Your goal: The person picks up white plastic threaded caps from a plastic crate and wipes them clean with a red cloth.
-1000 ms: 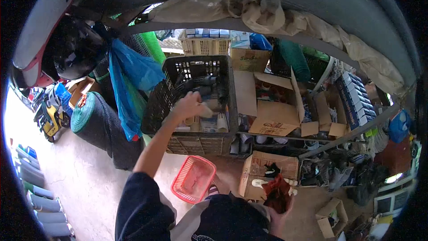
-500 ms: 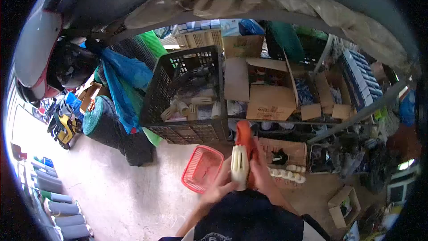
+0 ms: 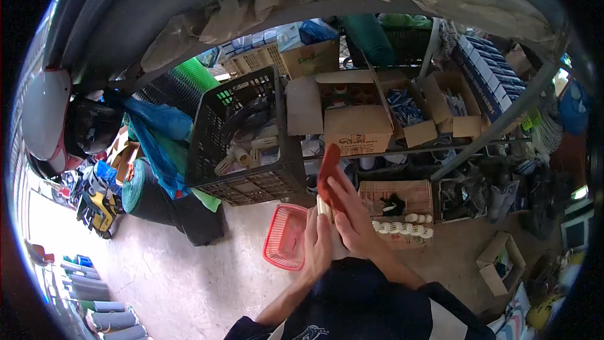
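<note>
In front of my chest, my left hand [image 3: 318, 242] is closed round a cream slotted plastic fitting [image 3: 324, 208], and the fingers cover most of it. My right hand [image 3: 355, 223] grips a long reddish-orange piece [image 3: 329, 173] with a rounded end, its fingers laid along the side. I cannot tell whether that piece is cloth or a tool. It leans up and away, right against the fitting. On the floor just left of my hands stands a red plastic basket [image 3: 272, 252].
A black crate [image 3: 251, 186] holding similar cream fittings stands beyond the basket. Open cardboard boxes [image 3: 357, 138] line the shelf ahead. White ribbed parts [image 3: 406, 229] lie in rows by a flattened carton [image 3: 409, 192]. A metal frame strut [image 3: 484, 141] slants down at the right.
My left fingers now cover most of the slotted fitting, which showed openly before. My right hand has moved up along the reddish-orange piece, which tilts further left. The view has shifted slightly.
</note>
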Available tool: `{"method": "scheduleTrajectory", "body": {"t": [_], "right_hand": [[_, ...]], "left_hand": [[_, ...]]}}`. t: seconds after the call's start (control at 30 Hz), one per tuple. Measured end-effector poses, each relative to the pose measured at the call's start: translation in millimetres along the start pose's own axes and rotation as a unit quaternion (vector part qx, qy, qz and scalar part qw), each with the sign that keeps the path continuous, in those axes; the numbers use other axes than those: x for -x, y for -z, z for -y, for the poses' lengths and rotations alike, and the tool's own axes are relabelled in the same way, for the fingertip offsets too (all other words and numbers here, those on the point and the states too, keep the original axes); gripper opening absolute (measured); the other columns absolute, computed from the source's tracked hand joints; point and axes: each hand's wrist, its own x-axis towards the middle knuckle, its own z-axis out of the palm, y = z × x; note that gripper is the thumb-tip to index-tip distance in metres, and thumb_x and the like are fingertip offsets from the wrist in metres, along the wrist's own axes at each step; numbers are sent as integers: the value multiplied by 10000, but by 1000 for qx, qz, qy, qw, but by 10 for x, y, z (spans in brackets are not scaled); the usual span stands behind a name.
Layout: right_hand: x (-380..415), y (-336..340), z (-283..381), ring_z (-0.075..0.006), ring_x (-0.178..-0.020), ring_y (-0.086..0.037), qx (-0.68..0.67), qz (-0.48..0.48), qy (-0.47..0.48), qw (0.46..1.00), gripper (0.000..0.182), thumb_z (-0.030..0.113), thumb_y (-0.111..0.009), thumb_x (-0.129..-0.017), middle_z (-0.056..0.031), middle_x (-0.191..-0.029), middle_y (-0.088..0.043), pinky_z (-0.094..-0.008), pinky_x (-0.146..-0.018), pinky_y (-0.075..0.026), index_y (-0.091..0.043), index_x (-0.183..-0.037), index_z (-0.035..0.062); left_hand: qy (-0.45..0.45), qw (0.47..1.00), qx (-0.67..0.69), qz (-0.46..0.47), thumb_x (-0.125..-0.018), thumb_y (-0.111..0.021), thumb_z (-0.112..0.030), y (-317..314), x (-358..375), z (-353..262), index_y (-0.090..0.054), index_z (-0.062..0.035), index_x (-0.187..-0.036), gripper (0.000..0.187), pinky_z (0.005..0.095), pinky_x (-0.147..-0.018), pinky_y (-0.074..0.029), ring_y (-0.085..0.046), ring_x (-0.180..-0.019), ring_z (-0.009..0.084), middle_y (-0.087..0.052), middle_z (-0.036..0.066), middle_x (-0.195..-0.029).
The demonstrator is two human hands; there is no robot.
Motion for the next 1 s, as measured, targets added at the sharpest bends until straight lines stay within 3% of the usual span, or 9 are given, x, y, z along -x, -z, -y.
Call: {"method": "scheduleTrajectory", "body": {"t": [0.2, 0.27, 0.4, 0.53, 0.67, 0.73, 0.9, 0.93, 1.0], "right_hand": [[399, -144, 104, -446, -1421, -320, 151, 48, 24, 987, 482, 245, -500, -980, -259, -1580, -213, -468, -1122, -348, -490, -1437, 90], [372, -72, 129, -454, -1416, -323, 101, 44, 26, 994, 477, 172, -519, -960, -265, -1570, -231, -468, -1130, -343, -492, -1431, 95], [220, 115, 120, -427, -1412, -348, 8, -1, 21, 1000, 504, 140, -496, -971, -253, -1574, -243, -430, -1150, -319, -416, -1459, 42], [269, 96, 36, -376, -1428, -345, -50, -63, -44, 996, 537, 190, -454, -1006, -233, -1584, -250, -392, -1164, -284, -328, -1488, -11], [441, -85, 110, -371, -1438, -332, 95, -33, -11, 995, 550, 206, -478, -996, -233, -1574, -271, -408, -1167, -277, -342, -1492, 12], [444, -75, 181, -370, -1442, -325, 102, 22, -37, 994, 551, 210, -478, -997, -235, -1573, -271, -411, -1171, -268, -342, -1497, 22], [82, 135, 181, -392, -1373, -418, 8, -54, -64, 996, 571, 217, -440, -1015, -260, -1495, -391, -406, -1134, -329, -270, -1523, 18], [112, 110, 169, -376, -1359, -437, -12, -63, -73, 995, 576, 216, -444, -1015, -259, -1476, -414, -403, -1129, -334, -262, -1525, 18], [217, 8, 135, -343, -1331, -477, -51, -80, -89, 992, 587, 212, -452, -1014, -256, -1439, -461, -397, -1119, -343, -248, -1529, 18]], "left_hand": [[42, 976, 209, -44, -1079, -351, -407, 110, -271, -139, -463, -31, -1358, 481, 306, -837, -507, -606, -1000, 174, -602, 103, -1164], [50, 968, 243, -42, -1078, -356, -411, 108, -173, -78, -464, -31, -1362, 487, 299, -828, -505, -604, -1004, 166, -601, 95, -1160], [-106, 993, 44, 5, -1041, -347, -237, -33, -23, -123, -492, 23, -1334, 418, 354, -945, -406, -515, -1048, 243, -527, 135, -1178], [-162, 976, -129, 71, -1011, -377, -218, -16, 38, -308, -471, 70, -1350, 455, 418, -1022, -364, -478, -1151, 325, -497, 200, -1260], [-136, 985, 57, -89, -1068, -319, -359, -114, -152, -308, -342, 43, -1461, 563, 406, -1104, -320, -429, -1300, 282, -432, 198, -1408], [-63, 990, 106, -76, -1074, -275, -448, -83, -183, -386, -298, 6, -1489, 616, 387, -1093, -346, -439, -1303, 266, -431, 176, -1428], [24, 994, 106, -13, -1081, -229, -395, -177, 105, -192, -257, -21, -1526, 582, 377, -1120, -326, -411, -1345, 264, -390, 167, -1483], [33, 988, 139, -53, -1081, -227, -388, -281, 128, -139, -256, -17, -1526, 580, 374, -1118, -327, -408, -1347, 266, -389, 166, -1485], [-49, 994, 89, -31, -1073, -262, -420, -204, 17, -190, -282, -4, -1500, 597, 369, -1081, -355, -438, -1301, 259, -409, 172, -1452]]}}
